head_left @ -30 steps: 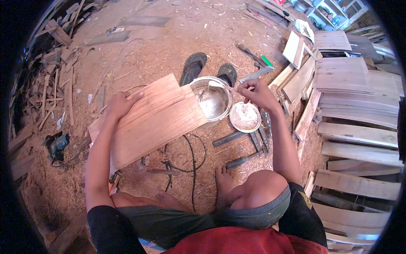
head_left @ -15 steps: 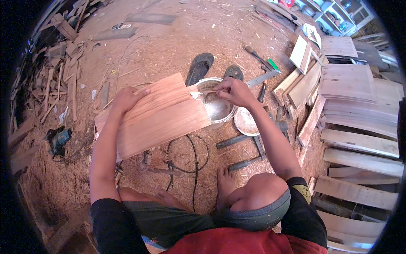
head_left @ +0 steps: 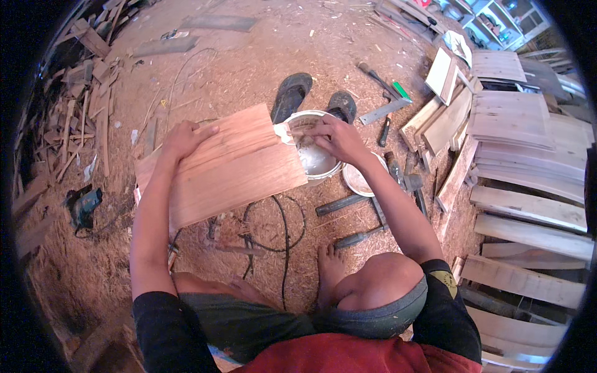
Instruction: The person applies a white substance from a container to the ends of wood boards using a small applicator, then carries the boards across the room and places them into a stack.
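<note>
My left hand (head_left: 185,140) grips the far left edge of a pale wooden board (head_left: 239,177), its thumb lying on top. The board is tilted in front of me, with a stepped right end. In my right hand (head_left: 339,140) a thin stick (head_left: 301,132) is pinched, with white paste (head_left: 283,132) at its tip, against the board's right end. Below that hand stands a white bucket (head_left: 323,176) with whitish smears inside. Its round lid (head_left: 356,180), also smeared, lies beside it, partly behind my right forearm.
Two dark sandals (head_left: 292,96) lie beyond the bucket. A try square (head_left: 385,110), a chisel (head_left: 385,129) and a hammer (head_left: 413,183) lie to the right. Stacked boards (head_left: 510,121) line the right side. A power tool (head_left: 84,206) and scrap wood (head_left: 81,118) are left; a black cable (head_left: 286,230) loops below.
My right hand has shifted slightly left and the stick's pasted tip now meets the board's end. The board has moved a little left and up.
</note>
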`<state>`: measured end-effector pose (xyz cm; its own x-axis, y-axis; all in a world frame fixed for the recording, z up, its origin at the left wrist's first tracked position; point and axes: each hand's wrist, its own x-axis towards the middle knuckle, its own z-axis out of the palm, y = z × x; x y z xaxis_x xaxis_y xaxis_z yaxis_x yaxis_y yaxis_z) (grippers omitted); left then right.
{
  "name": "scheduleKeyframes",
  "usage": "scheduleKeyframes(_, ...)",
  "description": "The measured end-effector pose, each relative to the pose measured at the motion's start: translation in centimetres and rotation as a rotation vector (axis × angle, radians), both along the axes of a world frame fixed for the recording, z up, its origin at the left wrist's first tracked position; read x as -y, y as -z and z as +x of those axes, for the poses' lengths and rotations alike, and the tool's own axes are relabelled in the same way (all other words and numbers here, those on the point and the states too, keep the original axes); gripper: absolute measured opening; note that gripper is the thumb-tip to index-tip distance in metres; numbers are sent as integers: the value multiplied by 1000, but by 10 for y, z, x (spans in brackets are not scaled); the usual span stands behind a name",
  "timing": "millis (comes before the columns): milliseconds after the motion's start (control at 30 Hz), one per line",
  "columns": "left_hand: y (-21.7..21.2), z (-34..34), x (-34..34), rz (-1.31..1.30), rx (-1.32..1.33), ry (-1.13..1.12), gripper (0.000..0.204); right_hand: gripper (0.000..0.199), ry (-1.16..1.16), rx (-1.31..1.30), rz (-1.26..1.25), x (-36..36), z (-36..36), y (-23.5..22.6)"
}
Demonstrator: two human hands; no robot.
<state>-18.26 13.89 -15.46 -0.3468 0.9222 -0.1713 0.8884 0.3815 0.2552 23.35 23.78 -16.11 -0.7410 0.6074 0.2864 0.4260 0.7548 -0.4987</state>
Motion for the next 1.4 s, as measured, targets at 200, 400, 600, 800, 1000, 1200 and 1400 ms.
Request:
scheduleKeyframes(200,-31,32,-6,-106,56,-4,85,25,31,137,-20,18,28,-1)
scheduleKeyframes(400,-11,11,-4,-59,69,-14,89,22,-55,147,-112,47,44,-10)
scheduleKeyframes(600,-7,5,-7,-126,93,-11,89,22,-120,170,-111,77,67,-21)
scheduleKeyframes(800,-15,11,-9,-68,-8,-6,92,20,194,312,-127,28,77,-46)
scheduleKeyframes(1000,-18,17,-15,-108,22,3,91,20,14,777,224,0,-11,2)
scheduleKeyframes(1200,-21,18,-9,-58,46,38,86,20,4,848,83,10,-24,13)
scheduleKeyframes(1400,-20,12,-1,-61,25,17,85,17,304,433,-207,9,52,-76)
